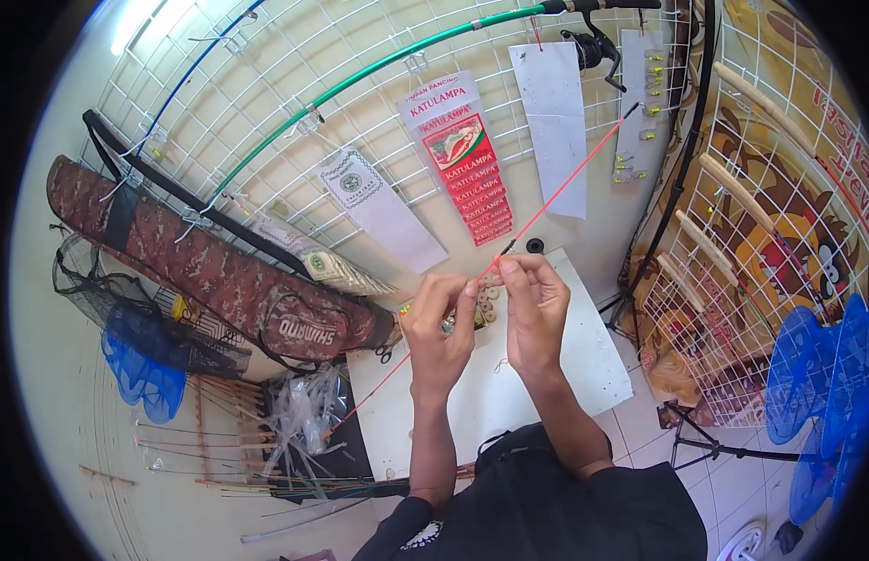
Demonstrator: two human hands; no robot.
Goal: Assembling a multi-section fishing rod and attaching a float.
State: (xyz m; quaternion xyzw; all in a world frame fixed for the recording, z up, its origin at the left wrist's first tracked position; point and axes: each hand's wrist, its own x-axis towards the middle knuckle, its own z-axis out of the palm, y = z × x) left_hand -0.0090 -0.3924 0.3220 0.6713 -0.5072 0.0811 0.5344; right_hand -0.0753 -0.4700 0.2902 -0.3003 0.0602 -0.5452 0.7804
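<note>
Both hands are raised over the white table, pinching a thin red fishing rod (573, 179). The rod slants from low on the left to high on the right and has a black tip and a short black section beside my right fingers. My left hand (438, 329) closes thumb and fingers on it. Just to the right, my right hand (535, 307) pinches it near the black section. Whether a fine thread also lies between the fingers is too small to tell. Small round tan pieces (487, 305) lie on the table, partly hidden behind my hands.
The white table (584, 360) stands against a wall with a white wire grid (294, 61). A green rod (378, 67) with a black reel (595, 56) hangs there. A camouflage rod bag (219, 262) is at left, above thin rods (219, 435). A black tripod (701, 439) stands right.
</note>
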